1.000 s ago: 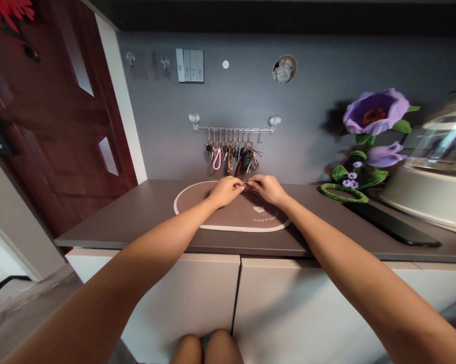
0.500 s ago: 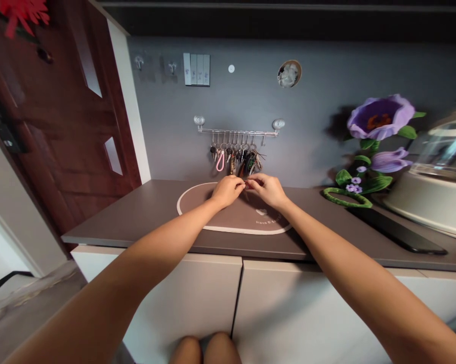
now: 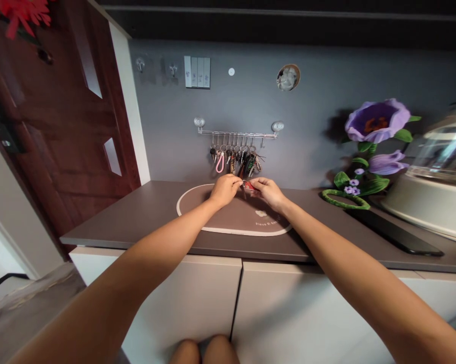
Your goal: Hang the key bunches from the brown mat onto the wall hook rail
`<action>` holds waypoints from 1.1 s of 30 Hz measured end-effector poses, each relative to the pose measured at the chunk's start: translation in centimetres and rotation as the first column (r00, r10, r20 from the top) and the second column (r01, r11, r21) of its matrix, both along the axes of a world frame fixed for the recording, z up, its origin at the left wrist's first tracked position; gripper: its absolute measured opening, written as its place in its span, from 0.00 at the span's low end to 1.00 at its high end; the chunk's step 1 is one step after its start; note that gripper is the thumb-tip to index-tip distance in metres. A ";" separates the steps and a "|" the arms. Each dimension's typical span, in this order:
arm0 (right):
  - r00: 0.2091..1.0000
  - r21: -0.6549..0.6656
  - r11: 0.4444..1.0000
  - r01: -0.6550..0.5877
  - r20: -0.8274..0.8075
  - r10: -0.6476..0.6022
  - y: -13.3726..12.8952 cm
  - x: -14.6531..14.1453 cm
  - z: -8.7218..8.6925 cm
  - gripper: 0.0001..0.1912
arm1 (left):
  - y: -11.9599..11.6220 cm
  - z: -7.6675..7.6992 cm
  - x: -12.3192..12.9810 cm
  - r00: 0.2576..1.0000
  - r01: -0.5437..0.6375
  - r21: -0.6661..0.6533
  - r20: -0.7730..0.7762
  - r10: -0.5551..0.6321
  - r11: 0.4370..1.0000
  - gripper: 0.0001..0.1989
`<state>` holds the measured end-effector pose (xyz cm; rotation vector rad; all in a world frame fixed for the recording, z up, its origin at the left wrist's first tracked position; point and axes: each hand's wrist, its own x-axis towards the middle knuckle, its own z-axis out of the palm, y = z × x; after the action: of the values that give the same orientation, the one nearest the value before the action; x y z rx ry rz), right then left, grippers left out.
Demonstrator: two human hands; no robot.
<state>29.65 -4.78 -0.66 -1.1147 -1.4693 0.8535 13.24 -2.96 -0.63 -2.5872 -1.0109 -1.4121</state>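
Observation:
Above the oval brown mat, my two hands meet over a small bunch of keys. My right hand is closed on a red key tag with small light markings. The fingertips of my left hand pinch a metal key ring at the tag's left end. A thin key dangles below the ring, its details blurred. Just behind my hands, a row of keys hangs on a clear hook rail, with a pink loop among them.
A black phone lies on the dark counter at right, beside purple fabric flowers and a cream appliance with a clear dome. Pale cabinet doors stand below. A dark red door is at left.
The red tag, mostly covered by my fingers before, now shows between my hands. My hands are slightly farther apart. The view has tilted up slightly.

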 end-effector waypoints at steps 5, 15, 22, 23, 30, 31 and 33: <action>0.996 -0.073 0.994 -0.082 -0.051 0.079 -0.1 -0.2 -0.4 0.07 | 0.3 -0.2 0.1 0.989 0.050 -0.085 0.144 -0.038 0.995 0.11; 0.989 0.091 0.990 -0.109 0.108 0.099 0.1 -0.1 -0.9 0.11 | 0.6 -0.8 0.7 0.888 0.316 -0.344 0.436 -0.147 0.884 0.10; 0.988 0.167 0.978 -0.123 0.108 0.106 -0.4 -0.2 -0.3 0.12 | 0.3 -0.6 0.8 0.871 0.330 -0.350 0.472 -0.139 0.877 0.09; 0.988 0.166 0.978 -0.125 0.113 0.107 -0.5 -0.3 -0.2 0.12 | 0.3 -0.6 0.8 0.873 0.328 -0.347 0.466 -0.142 0.879 0.10; 0.987 0.241 0.969 -0.049 0.158 0.011 -0.2 -0.1 -0.3 0.15 | 0.3 -0.7 0.6 0.920 0.262 -0.271 0.360 -0.155 0.926 0.12; 0.987 0.246 0.968 -0.046 0.162 0.006 -0.2 -0.1 -0.3 0.15 | 0.2 -0.7 0.6 0.934 0.233 -0.235 0.324 -0.150 0.943 0.11; 0.987 0.259 0.965 -0.049 0.161 0.007 -0.3 0.0 -0.2 0.15 | 0.2 -0.7 0.6 0.959 0.170 -0.149 0.253 -0.128 0.974 0.11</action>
<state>29.62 -5.05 -0.88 -0.9812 -1.6796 0.5774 13.83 -2.76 -1.34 -2.7110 -1.0214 -1.7910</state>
